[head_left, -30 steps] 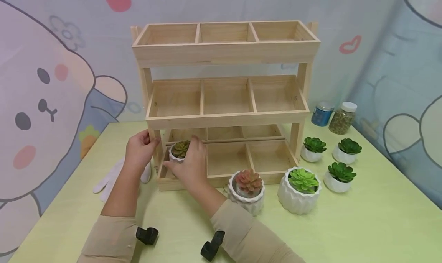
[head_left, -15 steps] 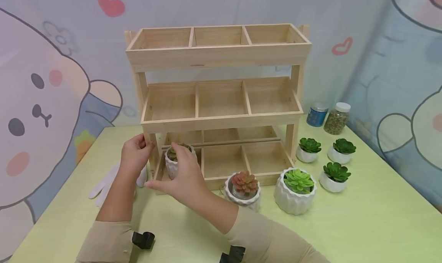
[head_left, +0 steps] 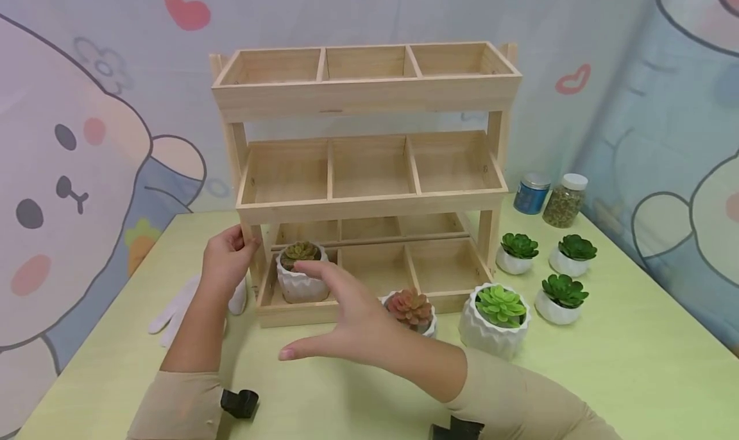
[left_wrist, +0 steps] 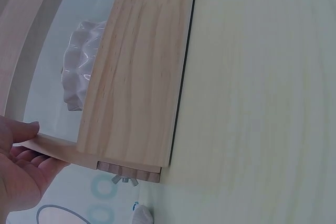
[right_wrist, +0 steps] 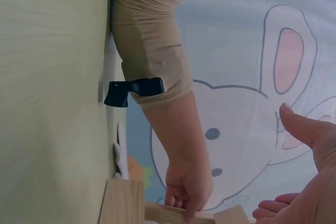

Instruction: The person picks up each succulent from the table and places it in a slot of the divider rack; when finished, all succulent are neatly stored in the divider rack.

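With the middle of the wooden rack (head_left: 372, 203) as the centre of a dial, my left hand (head_left: 228, 257) sits at eight o'clock, pinching the rack's left post (head_left: 258, 268) between thumb and curled fingers. My right hand (head_left: 360, 324) is at six o'clock, in front of the bottom tray (head_left: 288, 316), spread wide, thumb well apart from the fingers, holding nothing. The brownish-green plant (head_left: 300, 253) stands in its white pot (head_left: 300, 287) at seven o'clock, in the tray's front left compartment. My fingertips cross in front of the pot's rim; I can't tell whether they touch it.

At five o'clock, a red plant (head_left: 410, 307) is partly hidden behind my right hand, and a bright green plant (head_left: 500, 305) stands just right of it on the desk (head_left: 312, 389). Three small dark green plants (head_left: 564, 290) cluster around four o'clock. A blue jar (head_left: 532, 194) and a white-lidded jar (head_left: 566, 203) stand side by side at three. A white glove (head_left: 181, 305) lies at eight, partly behind my left forearm.
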`<state>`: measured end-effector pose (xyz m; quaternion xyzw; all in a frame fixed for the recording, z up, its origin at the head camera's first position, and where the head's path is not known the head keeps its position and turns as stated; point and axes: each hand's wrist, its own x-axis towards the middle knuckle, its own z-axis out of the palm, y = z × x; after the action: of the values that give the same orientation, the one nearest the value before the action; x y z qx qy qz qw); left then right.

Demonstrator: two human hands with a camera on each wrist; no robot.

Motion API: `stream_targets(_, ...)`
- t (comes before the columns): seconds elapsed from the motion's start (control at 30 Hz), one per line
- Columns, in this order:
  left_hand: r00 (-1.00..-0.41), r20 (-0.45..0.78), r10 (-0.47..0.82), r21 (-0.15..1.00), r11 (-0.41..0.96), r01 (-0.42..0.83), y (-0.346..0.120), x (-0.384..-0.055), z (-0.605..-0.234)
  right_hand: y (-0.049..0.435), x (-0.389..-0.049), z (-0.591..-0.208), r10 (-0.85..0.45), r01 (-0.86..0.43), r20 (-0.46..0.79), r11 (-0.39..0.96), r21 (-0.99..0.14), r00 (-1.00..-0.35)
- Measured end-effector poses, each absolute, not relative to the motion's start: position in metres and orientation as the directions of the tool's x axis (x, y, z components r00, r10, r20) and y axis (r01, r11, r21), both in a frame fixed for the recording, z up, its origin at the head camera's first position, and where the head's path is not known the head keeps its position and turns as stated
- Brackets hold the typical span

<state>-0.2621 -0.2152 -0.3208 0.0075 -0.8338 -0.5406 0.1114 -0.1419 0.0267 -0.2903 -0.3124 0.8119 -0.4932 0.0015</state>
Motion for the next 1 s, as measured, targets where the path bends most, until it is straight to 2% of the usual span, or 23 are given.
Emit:
stream_targets(0.33,-0.975,0.19,-0.118,0.903,0.41,0.126,-0.211,-0.264,-0.321,0.088,-0.135,-0.296,-0.527,-0.578,0.389,0.259,-0.774,-0.756)
stream_targets(0.5,-0.973,0.195,-0.123,0.897,0.423,0.126,-0.209,-0.264,-0.321,0.119,-0.143,-0.305,-0.543,-0.565,0.369,0.251,-0.786,-0.755)
stream_targets(0.73,-0.975,0.184,-0.127,0.89,0.443,0.11,-0.211,-0.262,-0.32,0.147,-0.156,-0.317,-0.513,-0.573,0.331,0.44,-0.691,-0.792)
stream_targets(1.0,-0.975,0.186,-0.122,0.886,0.45,0.113,-0.211,-0.259,-0.319,0.152,-0.164,-0.336,-0.479,-0.484,0.228,0.524,-0.701,-0.848)
